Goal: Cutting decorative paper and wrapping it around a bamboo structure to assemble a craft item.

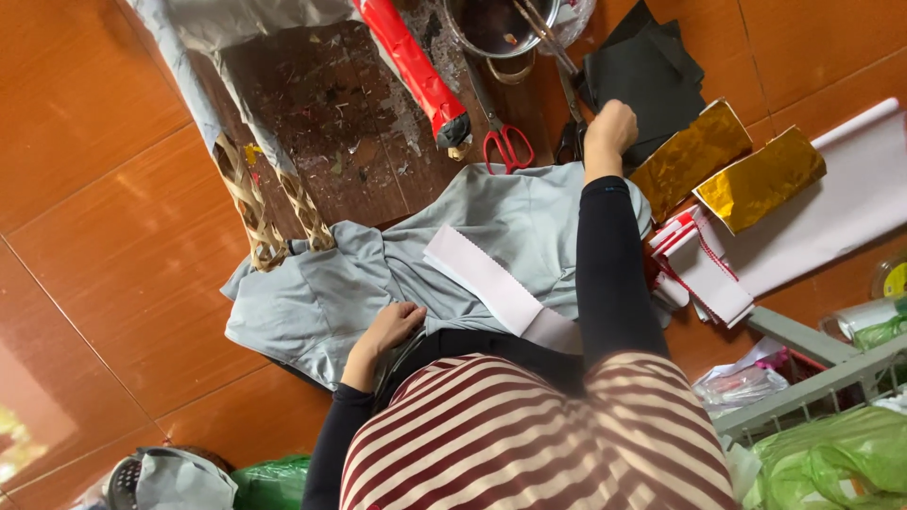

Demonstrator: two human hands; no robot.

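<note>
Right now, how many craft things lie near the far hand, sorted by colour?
Gold foil sheets: 2
Red-handled scissors: 1
Red roll: 1
Black paper stack: 1
Total: 5
The right hand rests at the black paper.

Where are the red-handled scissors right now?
In the head view, the red-handled scissors lie on the dark board, upper centre, just left of the right hand and beside the red roll.

Single head-mounted view, looking steeply down from above the person's striped torso (529,434) onto the tiled floor (94,189). Range is close: both arms, the grey cloth (321,302) and the wooden board (331,113) fill the frame.
</note>
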